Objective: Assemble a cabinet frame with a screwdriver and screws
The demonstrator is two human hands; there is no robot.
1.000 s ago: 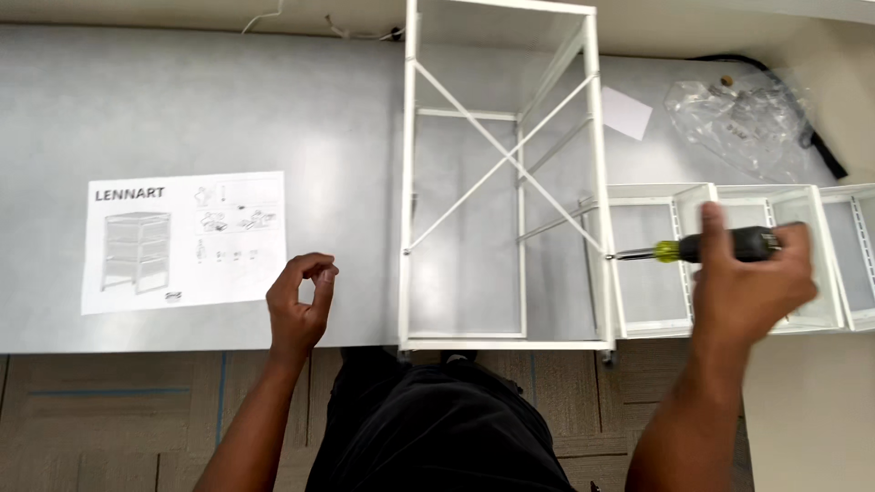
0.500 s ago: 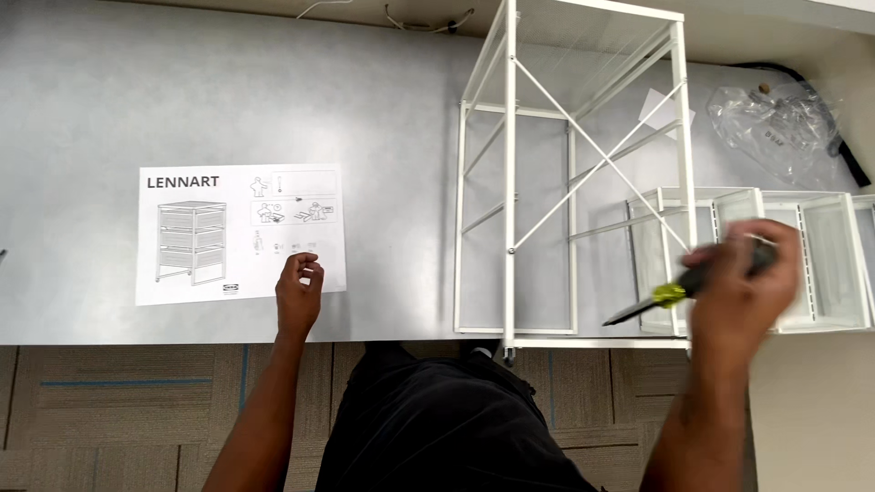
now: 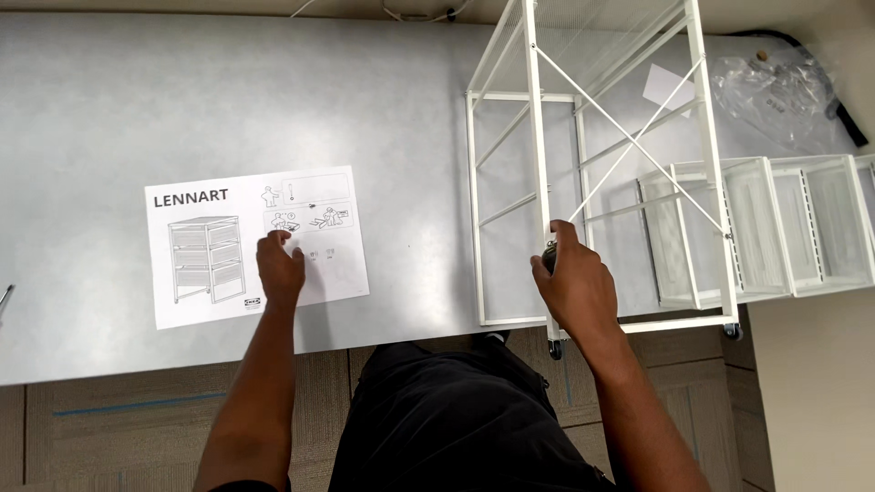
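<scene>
While the left hand (image 3: 279, 267) lies with its fingers loosely spread on the instruction sheet (image 3: 258, 244) at centre left, the right hand (image 3: 574, 287) is wrapped round a front post of the white wire frame (image 3: 533, 137) at centre right, something dark tucked in its grip. Mesh drawers (image 3: 766, 228) lie at far right of the grey table (image 3: 118, 100). Holding that post firmly should keep the castored frame from rolling.

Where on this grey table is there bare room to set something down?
The grey table is bare left of and behind the white instruction sheet, and between that sheet and the white wire frame. It is crowded on the right: white mesh drawers and a clear plastic bag.
</scene>
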